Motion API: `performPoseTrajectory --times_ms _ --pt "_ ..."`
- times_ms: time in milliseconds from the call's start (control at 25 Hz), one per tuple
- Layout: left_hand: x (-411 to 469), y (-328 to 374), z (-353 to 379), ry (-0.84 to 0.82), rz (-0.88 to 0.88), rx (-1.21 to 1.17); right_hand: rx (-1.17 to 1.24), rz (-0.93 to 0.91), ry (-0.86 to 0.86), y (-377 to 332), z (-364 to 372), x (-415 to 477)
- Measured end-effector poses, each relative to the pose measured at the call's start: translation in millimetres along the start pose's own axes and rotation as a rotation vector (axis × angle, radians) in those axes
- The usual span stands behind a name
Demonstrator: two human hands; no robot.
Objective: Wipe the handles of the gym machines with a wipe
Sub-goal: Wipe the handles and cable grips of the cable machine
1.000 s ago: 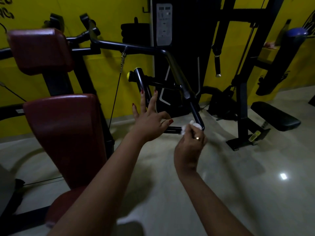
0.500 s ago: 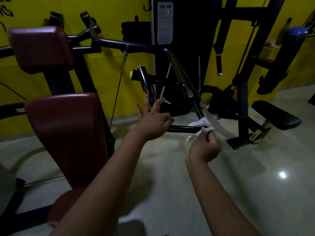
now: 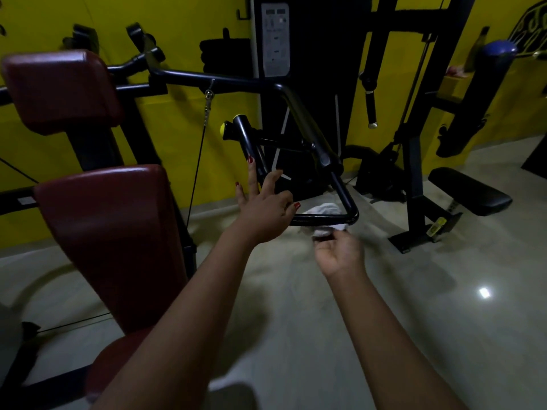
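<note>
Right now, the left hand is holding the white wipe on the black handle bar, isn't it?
Not quite. It is the right hand, not the left, that is holding the white wipe on the black handle bar. The left hand has its fingers spread and holds no wipe. The head view shows this.

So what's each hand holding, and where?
Right hand pinches the wipe by its lower bunched end, under the handle bar. Left hand is spread, holding nothing.
</note>
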State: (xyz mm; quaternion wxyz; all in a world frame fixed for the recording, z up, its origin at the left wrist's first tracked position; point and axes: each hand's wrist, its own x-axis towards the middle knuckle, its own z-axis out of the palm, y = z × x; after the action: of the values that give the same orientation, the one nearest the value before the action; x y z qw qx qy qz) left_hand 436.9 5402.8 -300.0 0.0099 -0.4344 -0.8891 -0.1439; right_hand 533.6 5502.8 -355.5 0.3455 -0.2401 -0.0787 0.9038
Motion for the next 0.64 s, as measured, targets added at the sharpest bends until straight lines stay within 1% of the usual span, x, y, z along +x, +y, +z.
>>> performPoseTrajectory --times_ms 40,80,120,160,240,280,320,400,440,520,640 --pt "-0.1 1.4 1.2 -0.001 -0.006 0.013 0.043 -0.074 0.036 -11.6 -2.4 10.2" --pt "-0.4 3.5 2.6 0.001 -0.012 0.033 0.021 -0.166 0.080 -18.9 -5.8 17.5" --pt "-1.2 6.0 4.4 0.006 -0.015 0.058 -0.109 -0.277 0.130 -22.6 -8.9 20.4" --pt "-2.5 8.8 6.7 0.019 -0.016 0.083 -0.374 -0.399 0.184 -22.8 -10.9 18.3" --pt "-4.7 12.2 10.8 0.063 -0.007 0.128 -1.071 -0.673 0.262 -17.2 -17.8 12.0" --pt "-5.5 13.2 12.2 0.079 -0.004 0.145 -1.326 -0.809 0.272 -15.8 -20.4 8.2" --pt "-5.6 14.4 13.2 0.084 -0.007 0.158 -1.491 -0.905 0.256 -18.4 -19.9 7.5" --pt "-3.7 17.6 13.9 0.078 -0.030 0.171 -1.692 -1.001 0.166 -34.6 -14.0 21.3" --pt "-2.6 20.1 14.0 0.071 -0.047 0.178 -1.806 -1.008 0.091 -44.9 -9.6 34.5" --pt "-0.3 24.9 14.3 0.064 -0.091 0.192 -2.009 -0.975 -0.111 -62.9 4.0 58.7" --pt "2.3 34.4 17.0 0.061 -0.158 0.245 -2.152 -0.893 -0.414 -70.3 14.9 76.8"
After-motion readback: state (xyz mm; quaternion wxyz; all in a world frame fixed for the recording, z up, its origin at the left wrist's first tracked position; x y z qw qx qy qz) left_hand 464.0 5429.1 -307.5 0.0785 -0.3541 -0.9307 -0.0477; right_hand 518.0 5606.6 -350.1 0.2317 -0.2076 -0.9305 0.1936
